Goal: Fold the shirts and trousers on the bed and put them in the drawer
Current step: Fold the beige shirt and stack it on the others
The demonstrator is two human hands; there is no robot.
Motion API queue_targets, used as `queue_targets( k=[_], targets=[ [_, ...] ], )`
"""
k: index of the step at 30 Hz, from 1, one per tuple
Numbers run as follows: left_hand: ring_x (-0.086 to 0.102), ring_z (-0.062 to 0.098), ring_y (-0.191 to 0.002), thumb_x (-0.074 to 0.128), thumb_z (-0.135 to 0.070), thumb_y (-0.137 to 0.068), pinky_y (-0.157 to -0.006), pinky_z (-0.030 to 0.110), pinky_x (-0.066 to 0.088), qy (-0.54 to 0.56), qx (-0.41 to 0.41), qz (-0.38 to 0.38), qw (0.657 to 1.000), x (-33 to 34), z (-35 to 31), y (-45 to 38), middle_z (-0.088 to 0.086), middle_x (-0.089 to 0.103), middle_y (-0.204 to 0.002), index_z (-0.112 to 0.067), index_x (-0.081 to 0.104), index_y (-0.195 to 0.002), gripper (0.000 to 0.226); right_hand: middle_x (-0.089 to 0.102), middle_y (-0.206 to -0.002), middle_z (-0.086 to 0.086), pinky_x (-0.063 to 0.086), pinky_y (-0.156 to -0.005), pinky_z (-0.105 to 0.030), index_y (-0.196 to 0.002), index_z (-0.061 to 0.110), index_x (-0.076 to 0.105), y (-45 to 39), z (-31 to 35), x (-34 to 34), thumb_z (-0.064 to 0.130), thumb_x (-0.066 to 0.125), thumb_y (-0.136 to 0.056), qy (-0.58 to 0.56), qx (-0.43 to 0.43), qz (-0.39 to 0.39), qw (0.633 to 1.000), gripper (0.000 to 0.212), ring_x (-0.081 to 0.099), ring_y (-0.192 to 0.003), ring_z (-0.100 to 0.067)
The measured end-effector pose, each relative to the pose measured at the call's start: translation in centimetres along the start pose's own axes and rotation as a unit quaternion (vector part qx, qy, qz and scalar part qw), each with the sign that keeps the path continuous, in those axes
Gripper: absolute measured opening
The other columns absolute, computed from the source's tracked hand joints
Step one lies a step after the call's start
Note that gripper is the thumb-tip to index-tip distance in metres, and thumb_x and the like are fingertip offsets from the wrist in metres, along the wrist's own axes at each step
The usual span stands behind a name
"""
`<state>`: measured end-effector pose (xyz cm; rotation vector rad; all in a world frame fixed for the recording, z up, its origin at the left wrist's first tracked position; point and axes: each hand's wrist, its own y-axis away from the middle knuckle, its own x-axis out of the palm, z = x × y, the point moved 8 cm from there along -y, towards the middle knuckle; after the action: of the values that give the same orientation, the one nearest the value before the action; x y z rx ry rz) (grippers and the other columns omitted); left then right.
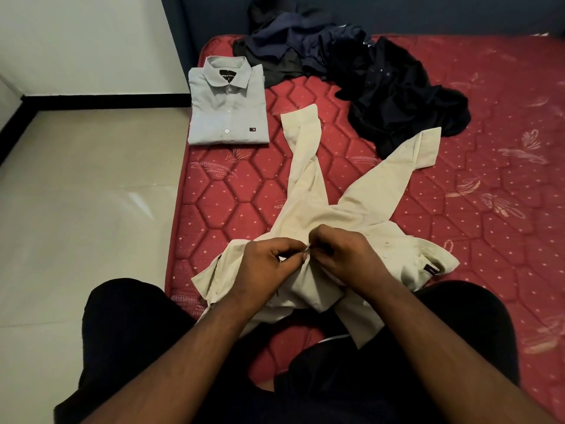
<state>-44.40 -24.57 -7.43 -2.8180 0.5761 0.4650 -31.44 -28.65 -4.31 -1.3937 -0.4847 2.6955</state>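
Dark-trousered legs (128, 338) fill the bottom of the frame, w/ both forearms reaching up from them to the centre. Left hand (269, 264) and right hand (345, 255) meet at centre, fingertips nearly touching, each pinching the front edge of a cream shirt (336, 209) approx. where the buttons run; whether a button is between the fingers, can't tell, too small. Cream shirt lies crumpled on the red quilted mattress (489, 194), body bunched under the hands, one sleeve stretched up toward mid-frame, the other angled to the upper right, its cuff just beside a heap of dark clothes (382, 87). That heap, navy and black, sprawls across the top centre to right, unfolded. Upper left of centre, near the mattress edge, sits a pale grey shirt (227, 102), folded neat, collar up, buttons showing, well apart from the hands. Left third of the frame is pale tiled floor (76, 194).
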Motion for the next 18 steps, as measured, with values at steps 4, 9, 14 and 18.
queue_targets(
  k=[4,9,14,18],
  targets=[
    [0.062,-0.015,-0.08,0.071,-0.001,-0.074,-0.071,0.005,0.045,-0.059,0.103,-0.031,0.992,0.0,-1.7,0.4,-0.012,0.071,-0.096,-0.007,0.079,-0.085,0.014,0.068,-0.069,-0.002,0.052,-0.056,-0.035,-0.087,0.013,0.074,-0.3,-0.6,0.3,0.019,0.065,-0.074,0.016,0.013,0.027,0.999,0.017,0.064,-0.064,-0.022],
    [0.068,-0.001,-0.086,0.069,0.003,-0.076,-0.08,0.014,0.051,-0.035,0.107,-0.043,0.993,0.4,-1.0,1.1,-0.008,0.074,-0.089,-0.008,0.078,-0.089,0.019,0.063,-0.06,0.0,0.046,-0.044,-0.03,-0.066,0.015,0.068,-0.1,-0.8,0.1,0.028,0.062,-0.073,0.094,0.03,-0.016,0.995,0.016,0.061,-0.054,-0.024],
    [0.066,0.003,-0.074,0.072,0.001,-0.081,-0.072,0.015,0.049,0.037,-0.046,-0.042,0.997,0.9,1.5,1.5,-0.009,0.071,-0.08,-0.018,0.074,-0.101,0.027,0.053,-0.057,0.002,0.041,-0.043,-0.03,-0.059,0.014,0.054,0.6,-0.6,0.2,0.028,0.052,-0.073,0.094,0.054,-0.06,0.992,0.02,0.053,-0.053,-0.021],
    [0.058,-0.007,-0.07,0.066,-0.003,-0.086,-0.074,0.01,0.044,-0.03,-0.048,0.003,0.998,1.6,1.3,0.8,-0.018,0.065,-0.081,-0.019,0.073,-0.112,0.031,0.042,-0.058,0.01,0.043,-0.049,-0.037,-0.059,0.015,0.049,1.0,-1.8,0.7,0.011,0.061,-0.068,-0.004,0.107,-0.092,0.99,0.015,0.046,-0.056,-0.017]
  ],
)
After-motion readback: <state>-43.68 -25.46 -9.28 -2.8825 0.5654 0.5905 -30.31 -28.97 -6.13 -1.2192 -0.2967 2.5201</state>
